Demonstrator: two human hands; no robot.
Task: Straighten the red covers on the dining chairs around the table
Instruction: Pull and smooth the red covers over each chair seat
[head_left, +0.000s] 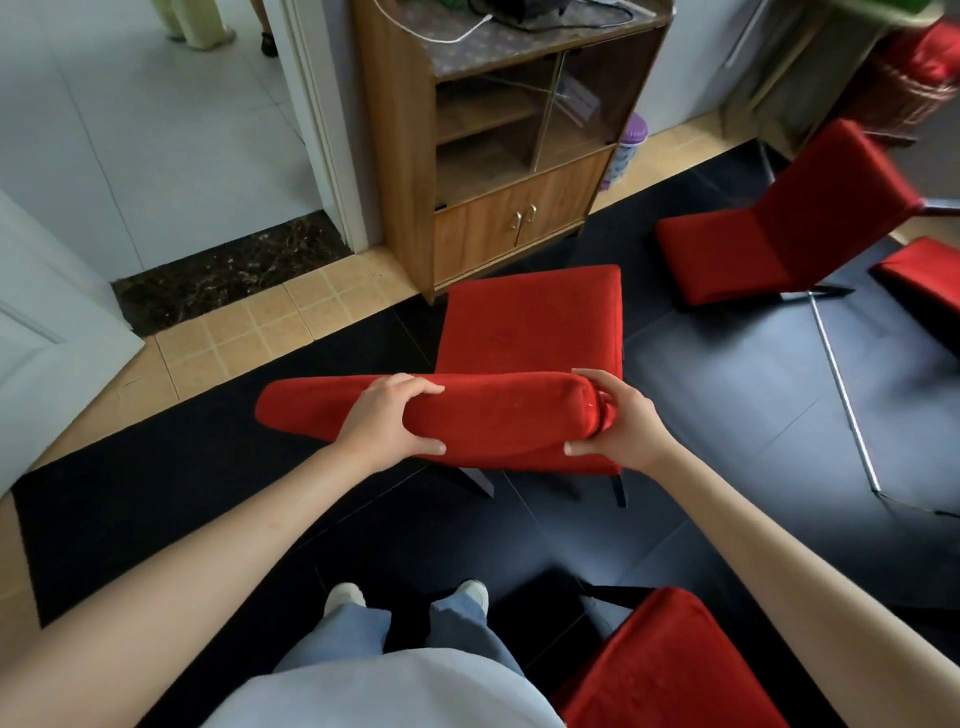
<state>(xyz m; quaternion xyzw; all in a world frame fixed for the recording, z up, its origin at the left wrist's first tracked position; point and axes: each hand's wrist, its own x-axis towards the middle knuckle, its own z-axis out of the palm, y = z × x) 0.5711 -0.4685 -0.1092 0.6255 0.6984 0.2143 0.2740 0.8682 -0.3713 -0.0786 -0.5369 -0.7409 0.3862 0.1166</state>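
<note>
A dining chair in a red cover stands in front of me, its seat (535, 317) facing away and the top of its backrest (498, 415) nearest to me. My left hand (387, 418) grips the top of the backrest cover near its middle, fingers over the far side and thumb on the near side. My right hand (618, 421) grips the cover at the backrest's right end, where the red fabric bunches. A second red-covered chair (779, 228) stands at the right. A third red-covered chair (670, 670) is at the bottom right.
A wooden cabinet (405, 145) with glass doors stands just beyond the chair. A purple bin (623, 150) sits to its right. An open doorway (156, 104) with a white door (47, 312) is at the left. Another red seat edge (924, 270) shows at the far right.
</note>
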